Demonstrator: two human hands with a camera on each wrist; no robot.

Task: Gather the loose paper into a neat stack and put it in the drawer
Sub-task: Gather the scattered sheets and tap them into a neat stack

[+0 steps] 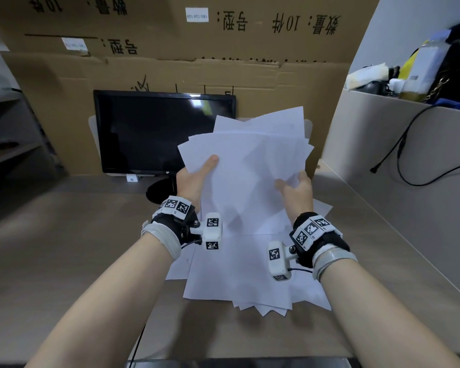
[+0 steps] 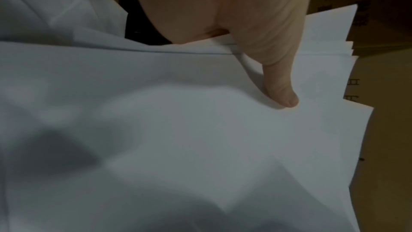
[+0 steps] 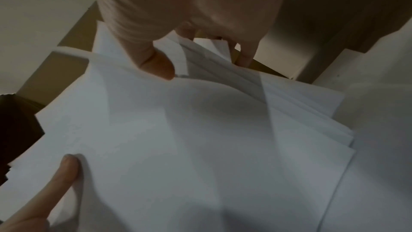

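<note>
Head view: the fanned sheaf of white paper [image 1: 246, 166] is held up above the desk [image 1: 72, 235], in front of the dark monitor [image 1: 154, 131]. At its 9 o'clock edge the left hand [image 1: 195, 179] pinches it, thumb on top; at 3 o'clock the right hand [image 1: 298, 189] grips likewise. More loose sheets [image 1: 239, 282] lie on the desk at 6 o'clock.

I count one monitor [image 1: 154, 131] at the back of the worktop [image 1: 64, 248], two hands, left hand [image 1: 194, 181] and right hand [image 1: 298, 191], in front of it, and white sheets [image 1: 245, 171] too many and overlapped to number, some held up, some lying below.
</note>
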